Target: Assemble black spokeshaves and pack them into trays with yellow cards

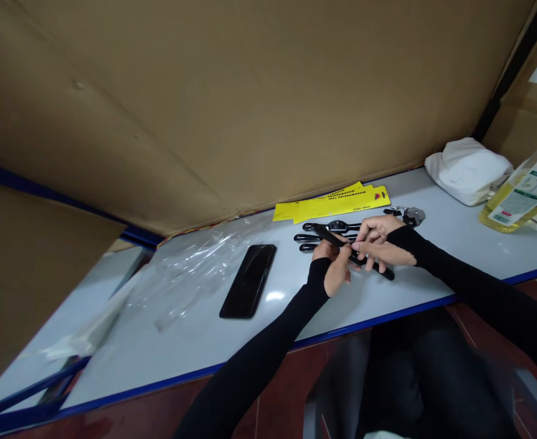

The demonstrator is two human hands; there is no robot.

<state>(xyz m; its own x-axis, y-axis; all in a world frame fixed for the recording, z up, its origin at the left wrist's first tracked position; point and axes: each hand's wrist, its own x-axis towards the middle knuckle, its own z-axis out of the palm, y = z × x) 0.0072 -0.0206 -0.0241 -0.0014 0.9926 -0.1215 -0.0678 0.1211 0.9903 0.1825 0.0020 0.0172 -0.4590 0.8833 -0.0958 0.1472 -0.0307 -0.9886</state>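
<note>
My left hand (334, 268) and my right hand (378, 242) meet over the white table (195, 341), both in black sleeves. Together they grip a long black tool (384, 271) that runs slantwise from upper left to lower right; its far end sticks out past my right hand. Just behind the hands lie more black tools (330, 230) side by side on the table. A small grey metal part (412, 214) rests to the right of them.
Yellow printed cards (332, 201) lie behind the tools. A black phone (248, 280) lies left of my hands, beside crumpled clear plastic bags (190, 268). At the right are white cloth (467, 169) and an oil bottle (522, 195). A cardboard wall (231, 97) stands behind.
</note>
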